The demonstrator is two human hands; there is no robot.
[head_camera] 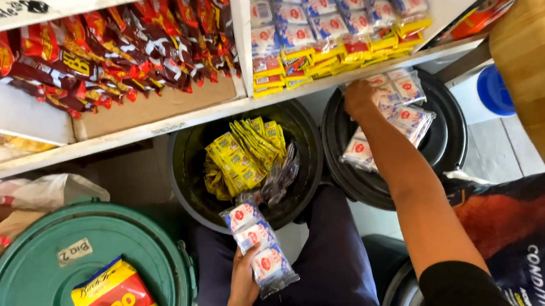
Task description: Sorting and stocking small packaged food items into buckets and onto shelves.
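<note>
My left hand [244,279] holds a clear strip of small white-and-blue packets with red dots [257,238], lifted over my lap. My right hand [358,96] reaches far forward and rests on a pile of the same kind of packets [400,111] lying on the lid of a black bin [443,139]. Between the two hands stands an open black bin [185,166] holding yellow sachet strips [240,157] and some clear wrappers.
A white shelf [159,126] above carries red-brown snack packets [100,58] on the left and stacked white, yellow and red packets [332,29] on the right. A green lidded bin [73,260] with a yellow-red pack [116,292] sits lower left. A dark printed sack [522,234] lies right.
</note>
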